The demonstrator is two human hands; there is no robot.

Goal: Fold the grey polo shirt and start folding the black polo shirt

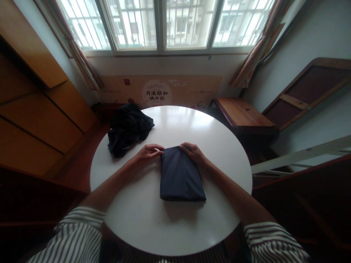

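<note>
Navy cloth (181,175), folded into a flat, roughly rectangular bundle, lying near the centre of the frame on a round white worktop (137,226). Its long axis points away from the person, and its upper edge is narrower than its lower edge. The left hand (146,153), at centre left, reaches the upper left corner of the bundle, its fingers (157,148) drawn narrowly together and pinching the cloth. The right hand (194,152), at centre, rests over the upper right corner, its fingers (185,146) closed narrowly on the top edge. Both forearms extend from the lower corners of the frame and lie across the worktop. Striped sleeves (79,223) show at lower left and lower right. A crumpled pile of black clothing (128,129) sits at the far left edge of the worktop, just beyond the left hand and apart from the bundle. Behind the worktop, a printed cardboard panel (159,93) stands below a wide barred window (161,25), with curtains (251,62) gathered at its side. A wooden bench (244,113) occupies the right middle of the frame, and wooden cabinets (41,109) line the left.
</note>
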